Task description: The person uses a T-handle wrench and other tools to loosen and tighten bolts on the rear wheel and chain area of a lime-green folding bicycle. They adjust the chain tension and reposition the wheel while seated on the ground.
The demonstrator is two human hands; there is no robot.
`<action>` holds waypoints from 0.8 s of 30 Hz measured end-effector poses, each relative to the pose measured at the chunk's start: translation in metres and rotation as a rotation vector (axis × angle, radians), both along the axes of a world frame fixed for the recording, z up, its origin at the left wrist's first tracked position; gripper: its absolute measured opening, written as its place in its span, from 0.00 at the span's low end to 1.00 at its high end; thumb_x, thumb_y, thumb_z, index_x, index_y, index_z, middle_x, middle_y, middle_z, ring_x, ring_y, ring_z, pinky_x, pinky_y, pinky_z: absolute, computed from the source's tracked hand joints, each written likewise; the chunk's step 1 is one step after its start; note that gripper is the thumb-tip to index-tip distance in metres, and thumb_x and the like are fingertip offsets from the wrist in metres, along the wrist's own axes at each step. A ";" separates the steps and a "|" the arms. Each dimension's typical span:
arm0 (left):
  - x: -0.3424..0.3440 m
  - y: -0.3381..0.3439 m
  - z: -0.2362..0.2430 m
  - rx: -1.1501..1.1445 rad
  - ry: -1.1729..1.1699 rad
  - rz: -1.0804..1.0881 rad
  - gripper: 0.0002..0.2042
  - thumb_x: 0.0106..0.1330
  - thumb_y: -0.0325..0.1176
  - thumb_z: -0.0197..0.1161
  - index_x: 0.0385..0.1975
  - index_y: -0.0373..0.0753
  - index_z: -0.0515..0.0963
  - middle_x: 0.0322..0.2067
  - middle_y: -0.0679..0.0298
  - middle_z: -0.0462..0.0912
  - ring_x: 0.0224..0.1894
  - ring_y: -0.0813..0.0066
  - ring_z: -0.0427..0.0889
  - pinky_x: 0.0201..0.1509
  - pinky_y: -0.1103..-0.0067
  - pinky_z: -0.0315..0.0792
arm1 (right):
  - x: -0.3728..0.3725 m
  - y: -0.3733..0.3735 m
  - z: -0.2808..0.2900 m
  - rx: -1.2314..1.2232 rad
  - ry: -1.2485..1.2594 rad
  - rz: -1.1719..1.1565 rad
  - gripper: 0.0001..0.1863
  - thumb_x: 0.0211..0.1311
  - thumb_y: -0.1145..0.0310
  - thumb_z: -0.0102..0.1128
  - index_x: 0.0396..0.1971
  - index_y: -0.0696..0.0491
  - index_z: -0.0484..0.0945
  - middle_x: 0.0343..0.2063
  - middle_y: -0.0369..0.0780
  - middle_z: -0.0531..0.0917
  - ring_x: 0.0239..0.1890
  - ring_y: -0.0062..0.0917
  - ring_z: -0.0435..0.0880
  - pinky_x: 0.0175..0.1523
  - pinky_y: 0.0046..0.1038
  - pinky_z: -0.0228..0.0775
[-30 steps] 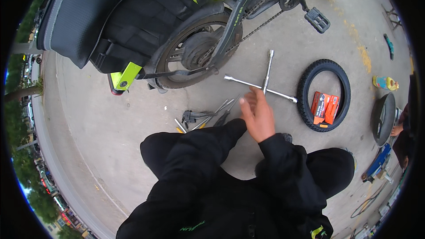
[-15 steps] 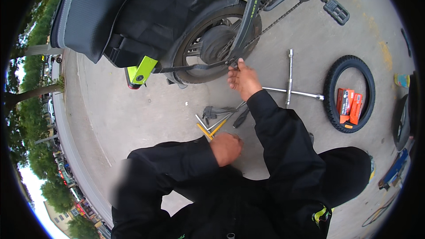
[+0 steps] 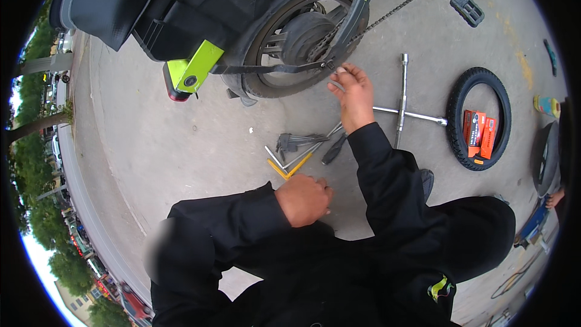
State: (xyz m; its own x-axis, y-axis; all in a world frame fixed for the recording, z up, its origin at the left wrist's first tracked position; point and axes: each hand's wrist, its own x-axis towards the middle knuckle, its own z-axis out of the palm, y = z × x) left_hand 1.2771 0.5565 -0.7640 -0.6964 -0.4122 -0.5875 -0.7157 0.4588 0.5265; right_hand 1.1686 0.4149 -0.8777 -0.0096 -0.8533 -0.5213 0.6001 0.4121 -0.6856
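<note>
My right hand is just off the axle end of the electric bike's rear wheel. Its thumb and fingertips are pinched together; whatever is between them is too small to make out. Above the fingers, the black swingarm and chain meet at the hub. A black stay runs from the axle toward the green rear light bracket. Close to my body, my left hand is curled closed, its palm hidden. Beyond it lie yellow and silver hex keys and a hex key set.
A dark-handled screwdriver lies by the hex keys. To the right are a cross lug wrench and a loose tyre with orange boxes inside it. A co-worker's hand shows at the far right edge.
My right hand has come away from the axle, slightly up and to the right, fingertips still pinched. My left hand stays near my body. The view has shifted somewhat.
</note>
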 end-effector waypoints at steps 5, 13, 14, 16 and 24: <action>0.000 0.008 0.007 -0.055 -0.025 0.009 0.17 0.63 0.43 0.61 0.38 0.33 0.74 0.36 0.53 0.76 0.34 0.56 0.82 0.36 0.67 0.75 | 0.001 -0.005 0.000 0.047 -0.107 0.092 0.15 0.61 0.68 0.61 0.44 0.58 0.71 0.35 0.38 0.77 0.37 0.24 0.80 0.42 0.26 0.75; -0.003 0.008 0.007 -0.104 -0.056 0.012 0.17 0.62 0.43 0.62 0.38 0.33 0.74 0.35 0.55 0.76 0.34 0.57 0.82 0.35 0.69 0.75 | 0.005 -0.025 0.010 0.153 0.093 0.193 0.12 0.58 0.68 0.63 0.35 0.60 0.75 0.32 0.40 0.77 0.31 0.23 0.80 0.38 0.25 0.78; -0.004 0.008 0.007 -0.100 -0.067 0.010 0.17 0.62 0.43 0.62 0.38 0.33 0.73 0.35 0.55 0.76 0.34 0.57 0.82 0.35 0.69 0.75 | 0.004 -0.027 0.013 0.164 0.096 0.201 0.12 0.57 0.68 0.63 0.34 0.61 0.75 0.31 0.39 0.77 0.31 0.23 0.80 0.38 0.25 0.78; -0.006 0.006 0.006 -0.095 -0.067 0.012 0.17 0.62 0.42 0.62 0.39 0.34 0.73 0.35 0.55 0.75 0.34 0.57 0.82 0.35 0.69 0.75 | 0.002 -0.031 0.017 0.183 0.109 0.216 0.12 0.55 0.68 0.62 0.33 0.61 0.75 0.29 0.39 0.77 0.30 0.23 0.79 0.37 0.24 0.79; -0.009 0.003 0.004 -0.095 -0.043 0.059 0.16 0.63 0.42 0.60 0.41 0.34 0.75 0.35 0.54 0.79 0.35 0.55 0.82 0.37 0.67 0.74 | 0.001 -0.041 0.018 0.271 0.069 0.218 0.12 0.50 0.70 0.63 0.29 0.64 0.76 0.28 0.42 0.77 0.27 0.27 0.79 0.34 0.28 0.78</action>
State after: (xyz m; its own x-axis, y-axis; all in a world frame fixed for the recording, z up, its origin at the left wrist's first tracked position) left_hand 1.2679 0.5599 -0.7603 -0.6444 -0.5069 -0.5726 -0.7639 0.4620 0.4506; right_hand 1.1699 0.3742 -0.8595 0.1144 -0.6697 -0.7338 0.4343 0.6980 -0.5693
